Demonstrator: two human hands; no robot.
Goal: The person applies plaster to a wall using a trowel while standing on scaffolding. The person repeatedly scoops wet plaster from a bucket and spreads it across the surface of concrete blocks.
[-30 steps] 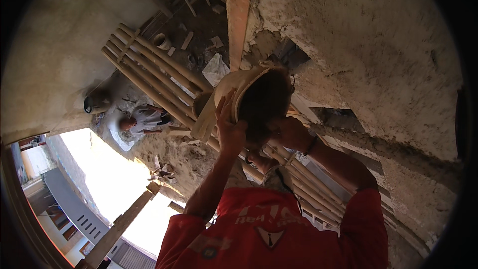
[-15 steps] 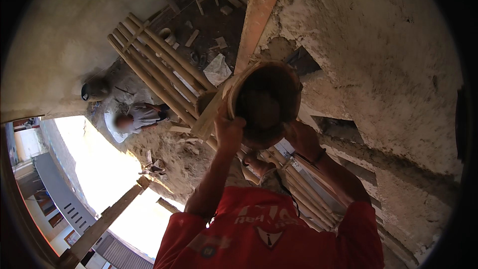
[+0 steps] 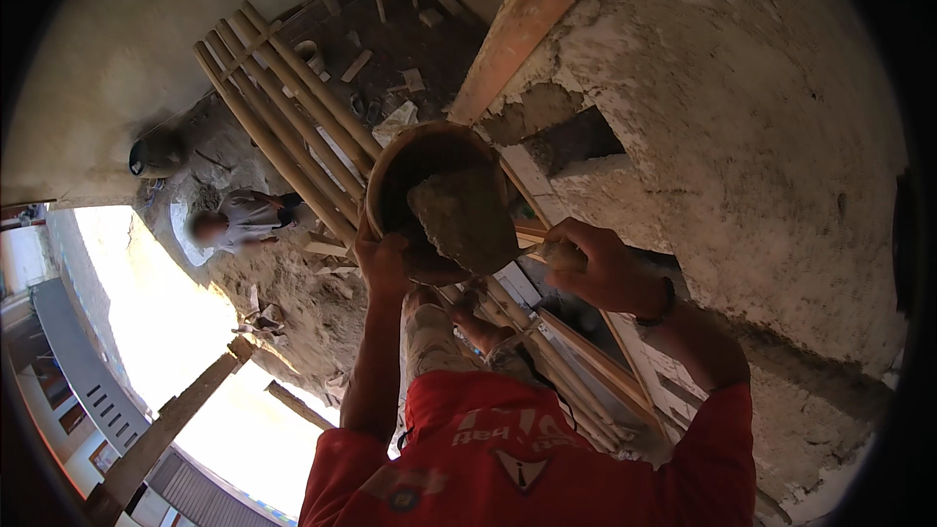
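Observation:
My left hand [image 3: 384,265] grips the lower rim of a round, mud-caked pan [image 3: 400,171], tilted so its inside faces me. A grey lump of wet mortar [image 3: 464,220] lies in the pan's lower right part. My right hand [image 3: 597,271] is closed on a short mortar-smeared handle [image 3: 558,254], apparently a trowel, whose end reaches under the mortar. Both arms come up from my red shirt [image 3: 527,449]. The pan is held just left of a dark recess [image 3: 576,141] in the rough wall.
A rough plastered wall [image 3: 742,137] fills the right side, with an orange wooden beam [image 3: 527,20] leaning along it. Bamboo scaffold poles [image 3: 283,127] run beneath me. Far below, a person [image 3: 234,224] crouches on the sandy ground by a dark bucket [image 3: 156,151].
The pan has come down from overhead and tipped toward me, showing the mortar inside. My right hand has left the pan's rim and moved right, now on the handle.

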